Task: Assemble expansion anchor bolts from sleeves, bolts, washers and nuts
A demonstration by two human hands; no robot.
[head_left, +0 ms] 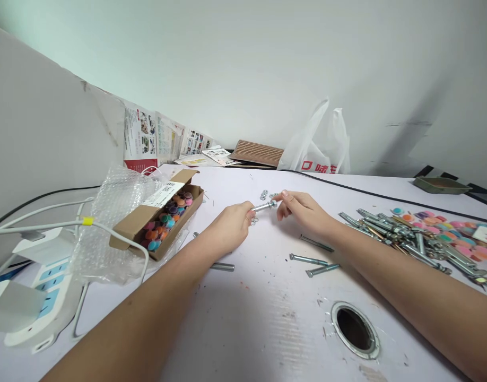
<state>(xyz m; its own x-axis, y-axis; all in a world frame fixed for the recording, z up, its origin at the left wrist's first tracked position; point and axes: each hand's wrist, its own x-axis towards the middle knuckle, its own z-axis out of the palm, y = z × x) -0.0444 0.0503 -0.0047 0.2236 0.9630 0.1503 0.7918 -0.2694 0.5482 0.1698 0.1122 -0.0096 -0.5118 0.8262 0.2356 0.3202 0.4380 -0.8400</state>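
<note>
Over the middle of the table, my left hand (232,225) is closed around one end of a silver bolt (262,207). The bolt points right, with a nut (272,204) at its far end. My right hand (299,209) is beside that end, its fingers bent and apart, with nothing visible held in them; whether a fingertip touches the nut I cannot tell. Behind the bolt lie several small nuts (263,194). Thin rings (254,221) are just under it, partly hidden. Near my right forearm lie loose bolts (308,259), and a metal rod (223,267) is by my left forearm.
On the left are an open cardboard box (137,223) of colourful discs, bubble wrap (104,228) and a white power strip (52,297) with cables. At right lie piled bolts (420,241), coloured discs (462,233) and a tray (441,185). A round hole (355,330) opens in the table.
</note>
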